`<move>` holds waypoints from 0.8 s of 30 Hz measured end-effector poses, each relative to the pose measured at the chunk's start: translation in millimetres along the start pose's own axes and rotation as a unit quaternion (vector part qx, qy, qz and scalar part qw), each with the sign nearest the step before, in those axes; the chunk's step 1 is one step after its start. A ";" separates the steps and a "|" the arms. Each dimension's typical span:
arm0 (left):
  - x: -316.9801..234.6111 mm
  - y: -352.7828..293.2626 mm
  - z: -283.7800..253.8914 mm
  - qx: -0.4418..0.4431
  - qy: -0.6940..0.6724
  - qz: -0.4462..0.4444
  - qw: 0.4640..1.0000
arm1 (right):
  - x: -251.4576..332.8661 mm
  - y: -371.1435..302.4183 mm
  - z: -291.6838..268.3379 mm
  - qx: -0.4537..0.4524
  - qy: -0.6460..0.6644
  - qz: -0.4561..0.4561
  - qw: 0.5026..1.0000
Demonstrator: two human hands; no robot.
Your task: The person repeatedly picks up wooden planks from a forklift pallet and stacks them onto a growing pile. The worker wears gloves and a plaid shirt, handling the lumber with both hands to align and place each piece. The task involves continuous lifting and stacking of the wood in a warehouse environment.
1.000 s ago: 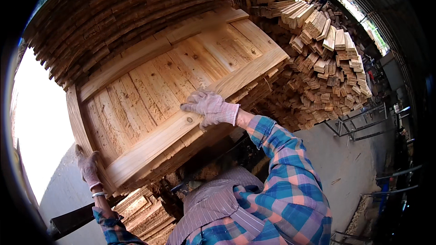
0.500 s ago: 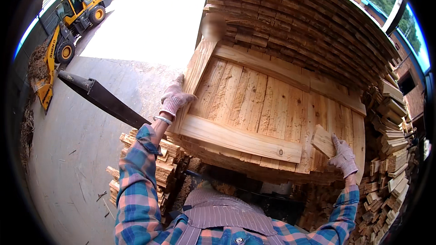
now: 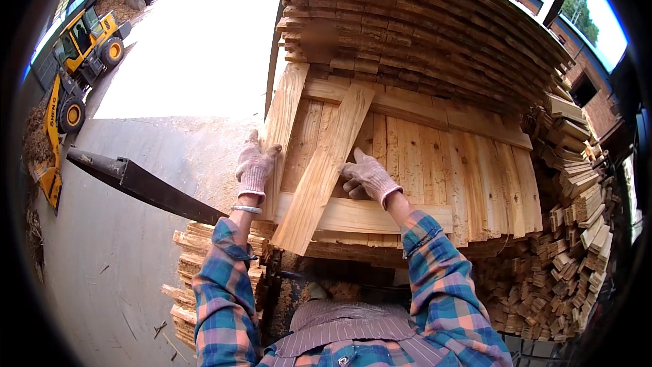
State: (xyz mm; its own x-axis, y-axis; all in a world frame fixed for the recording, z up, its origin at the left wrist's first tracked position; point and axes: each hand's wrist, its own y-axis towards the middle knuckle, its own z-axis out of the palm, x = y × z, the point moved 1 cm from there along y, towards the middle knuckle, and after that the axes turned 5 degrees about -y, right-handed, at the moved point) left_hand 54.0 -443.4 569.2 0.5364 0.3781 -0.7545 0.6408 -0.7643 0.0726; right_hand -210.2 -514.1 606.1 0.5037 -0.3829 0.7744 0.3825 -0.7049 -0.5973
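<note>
My left hand point(image 3: 255, 168), in a pale work glove, grips the left edge of a wooden board point(image 3: 288, 98) along the left side of a board stack. Its thumb lies over the board and its fingers lie along the outer side. A second board point(image 3: 326, 163) slants across the stack, its near end jutting past the front edge. Beside its right edge is my gloved right hand point(image 3: 370, 178), thumb spread from half-curled fingers, the fingertips against the edge. Below them is a layer of side-by-side planks point(image 3: 421, 156), with crosswise boards at the near point(image 3: 387, 216) and far point(image 3: 421, 112) sides.
A tall wall of stacked planks point(image 3: 421, 34) rises behind. Piled wood pieces point(image 3: 577, 231) stand at right, and more point(image 3: 190, 265) at lower left. A dark metal beam point(image 3: 149, 180) juts out on the left. A yellow wheel loader point(image 3: 81, 61) stands at far left on concrete.
My right hand has come leftward from the stack's right end, where it held a piece of board. A slanted board now lies across the left part. My left hand keeps its hold.
</note>
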 end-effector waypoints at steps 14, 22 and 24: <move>2.3 17.9 -2.7 0.062 -0.071 -0.077 0.993 | 28.7 119.5 41.9 -0.161 -0.165 -0.329 0.916; 56.9 51.9 14.1 0.077 -0.196 -0.030 0.977 | 32.4 121.6 69.7 -0.262 -0.731 -0.321 0.542; 59.9 55.0 22.2 0.071 -0.205 0.000 0.976 | 30.7 122.3 66.5 -0.250 -0.767 -0.306 0.505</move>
State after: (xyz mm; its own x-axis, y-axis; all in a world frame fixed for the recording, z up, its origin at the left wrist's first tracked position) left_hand 109.1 -474.5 513.5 0.2534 0.1601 -0.9540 0.5421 -0.8403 0.0030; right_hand -96.5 -572.4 543.0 0.5634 0.6414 -0.5207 0.7801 -0.6205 0.0799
